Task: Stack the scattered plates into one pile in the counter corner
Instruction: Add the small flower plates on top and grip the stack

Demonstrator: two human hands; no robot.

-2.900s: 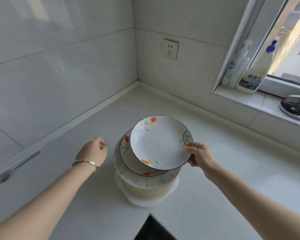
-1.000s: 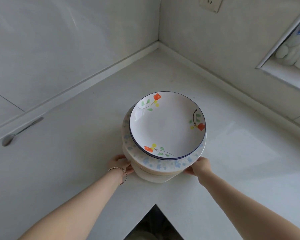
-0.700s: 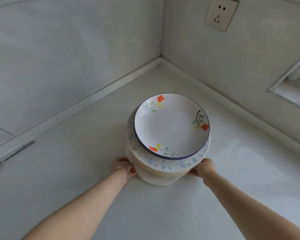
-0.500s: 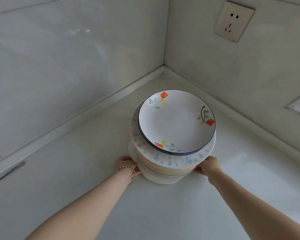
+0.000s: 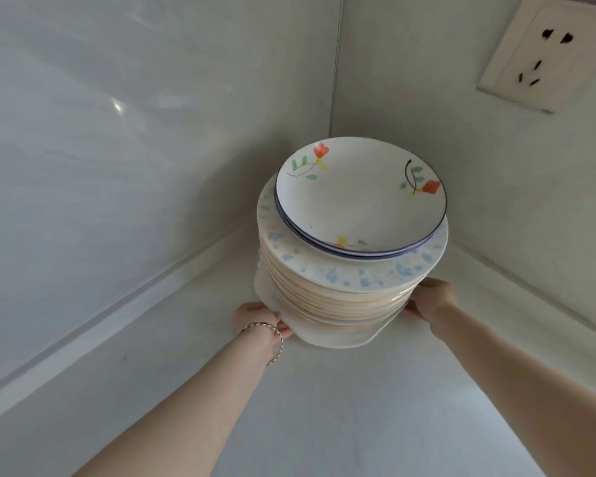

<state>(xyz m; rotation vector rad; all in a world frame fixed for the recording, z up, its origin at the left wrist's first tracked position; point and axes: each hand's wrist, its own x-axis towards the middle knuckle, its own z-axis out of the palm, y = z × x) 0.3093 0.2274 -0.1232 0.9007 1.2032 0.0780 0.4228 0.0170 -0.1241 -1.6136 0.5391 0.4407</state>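
A tall pile of plates [image 5: 338, 297] stands on the white counter [image 5: 324, 407], close to the corner where the two walls meet. On top lies a white plate with orange flowers and a dark blue rim [image 5: 360, 197]; under it is a wider plate with pale blue speckles [image 5: 355, 273], then several cream plates. My left hand [image 5: 258, 320], with a thin bracelet on the wrist, grips the pile's base at its left side. My right hand [image 5: 430, 299] grips the base at its right side. The fingertips of both hands are hidden under the lowest plate.
Pale tiled walls rise on the left and behind the pile, with a raised ledge [image 5: 135, 297] along the counter's back edge. A cream wall socket [image 5: 544, 53] is set in the right wall, up high.
The pile, held at its base by both hands, has slid further toward the wall corner. Earlier my right hand laid the flowered plate on top.
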